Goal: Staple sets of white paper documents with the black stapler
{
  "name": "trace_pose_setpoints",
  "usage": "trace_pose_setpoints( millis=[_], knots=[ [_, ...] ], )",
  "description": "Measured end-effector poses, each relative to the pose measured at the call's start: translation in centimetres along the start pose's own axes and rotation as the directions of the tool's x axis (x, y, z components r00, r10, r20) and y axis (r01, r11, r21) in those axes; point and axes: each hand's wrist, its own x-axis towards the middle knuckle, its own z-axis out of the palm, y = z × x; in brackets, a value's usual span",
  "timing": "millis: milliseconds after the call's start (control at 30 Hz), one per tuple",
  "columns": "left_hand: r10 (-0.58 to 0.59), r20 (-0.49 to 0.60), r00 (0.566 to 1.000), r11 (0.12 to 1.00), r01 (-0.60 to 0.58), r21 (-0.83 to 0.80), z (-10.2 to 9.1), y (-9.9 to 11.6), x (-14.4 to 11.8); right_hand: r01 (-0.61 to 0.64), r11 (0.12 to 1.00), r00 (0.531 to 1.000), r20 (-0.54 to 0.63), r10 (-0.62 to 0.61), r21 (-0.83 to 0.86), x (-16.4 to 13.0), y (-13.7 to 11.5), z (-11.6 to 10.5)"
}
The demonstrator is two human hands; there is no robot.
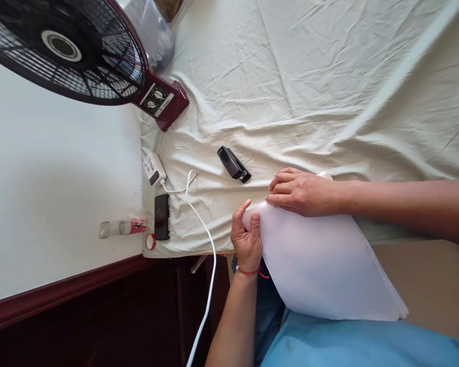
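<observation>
Head view shows your left hand [247, 239] pinching the near corner of the paper stack [321, 265], thumb on top and fingers curled beneath, while your right hand [302, 192] lies flat and open across the same corner, fingers together and pressing down. The hands sit just beside each other, both on the paper. The stack lies at the front edge of the bed [290, 76], and most of it hangs past that edge over your lap, so only the pinned corner rests on the sheet. That is the main risk: if you ease either hand, the loose sheets will probably fan out or slide off towards the floor. The creased, soft sheet gives a poor base, so the paper edges may drift out of line under your palm. The stapler [233, 163] lies near your right fingertips but apart from them, and reaching for it would free one hand from the stack. Further out, the white cable [210, 244] runs over the front edge close to your left wrist and could snag, dragging the charger [154, 168] or the phone [161, 216] near the bed's left corner.
</observation>
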Motion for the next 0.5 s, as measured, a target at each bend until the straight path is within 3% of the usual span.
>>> trace_pose_setpoints(
  millis=[200, 500],
  knots=[
    [0.102, -0.052, 0.993, 0.994, -0.099, 0.057, 0.42, 0.87, 0.26, 0.027, 1.000, 0.999, 0.046, -0.027, 0.010, 0.11, 0.03, -0.12],
    [-0.002, -0.060, 0.998, 0.999, 0.000, -0.032, 0.45, 0.02, 0.35, -0.032, 0.999, 0.997, 0.067, 0.031, 0.016, -0.03, 0.17, -0.38]
  ],
)
